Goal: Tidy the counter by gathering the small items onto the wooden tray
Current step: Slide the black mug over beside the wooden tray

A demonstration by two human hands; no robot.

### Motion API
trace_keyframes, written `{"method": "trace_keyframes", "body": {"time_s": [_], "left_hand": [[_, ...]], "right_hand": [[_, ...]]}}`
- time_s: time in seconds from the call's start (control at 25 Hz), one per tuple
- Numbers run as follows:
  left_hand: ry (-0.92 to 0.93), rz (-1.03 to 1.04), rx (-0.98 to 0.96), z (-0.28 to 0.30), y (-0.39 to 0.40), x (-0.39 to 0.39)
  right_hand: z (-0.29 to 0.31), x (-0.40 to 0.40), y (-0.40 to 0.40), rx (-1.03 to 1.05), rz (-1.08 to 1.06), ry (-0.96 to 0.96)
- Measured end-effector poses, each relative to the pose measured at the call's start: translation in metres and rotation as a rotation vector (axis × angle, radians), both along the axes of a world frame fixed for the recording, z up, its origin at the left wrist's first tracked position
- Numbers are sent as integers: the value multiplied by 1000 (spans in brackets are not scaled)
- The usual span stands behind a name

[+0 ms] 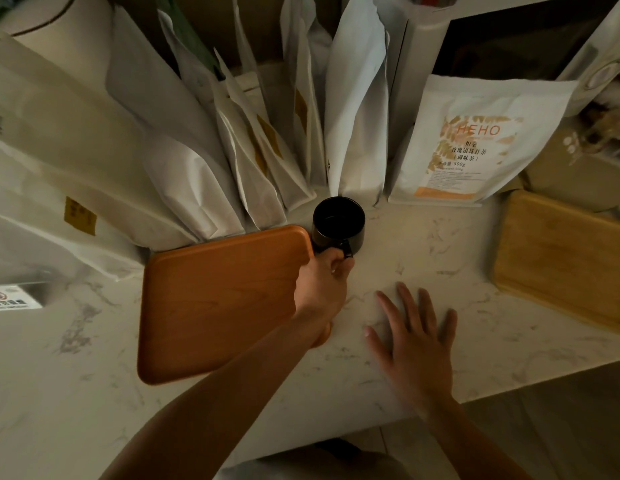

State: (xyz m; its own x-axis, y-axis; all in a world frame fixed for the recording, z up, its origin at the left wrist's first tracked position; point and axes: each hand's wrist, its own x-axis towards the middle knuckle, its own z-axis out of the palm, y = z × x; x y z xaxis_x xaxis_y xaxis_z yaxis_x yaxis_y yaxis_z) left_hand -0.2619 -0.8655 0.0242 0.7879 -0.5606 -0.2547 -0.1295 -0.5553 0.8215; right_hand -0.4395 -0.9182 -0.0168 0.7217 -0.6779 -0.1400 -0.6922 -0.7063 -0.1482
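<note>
A black mug (338,220) stands on the marble counter (423,244), just off the far right corner of the orange-brown wooden tray (215,299). My left hand (324,282) reaches across the tray's right edge and is closed around the mug's handle. My right hand (412,341) lies flat on the counter to the right of the tray, fingers spread, holding nothing. The tray's surface is bare where it shows; my left forearm covers its near right corner.
Several white paper bags (357,109) stand in a row behind the tray and mug, with a printed HEHO tea bag (475,143) at the right. A lighter wooden tray (561,258) lies at the far right. The counter's front edge runs near my right wrist.
</note>
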Motion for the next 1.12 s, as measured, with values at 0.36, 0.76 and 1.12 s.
{"method": "trace_keyframes", "body": {"time_s": [0.36,0.76,1.12], "left_hand": [[-191,-75,16,9,15,-3],[-785,-361,-119,-29,204,-23],[-739,-298,183,-37,364,-27]], "right_hand": [[-11,-1,-1,-44,2,-18],[-2,-12,23,15,101,-148],[9,10,180,27,530,-261]]}}
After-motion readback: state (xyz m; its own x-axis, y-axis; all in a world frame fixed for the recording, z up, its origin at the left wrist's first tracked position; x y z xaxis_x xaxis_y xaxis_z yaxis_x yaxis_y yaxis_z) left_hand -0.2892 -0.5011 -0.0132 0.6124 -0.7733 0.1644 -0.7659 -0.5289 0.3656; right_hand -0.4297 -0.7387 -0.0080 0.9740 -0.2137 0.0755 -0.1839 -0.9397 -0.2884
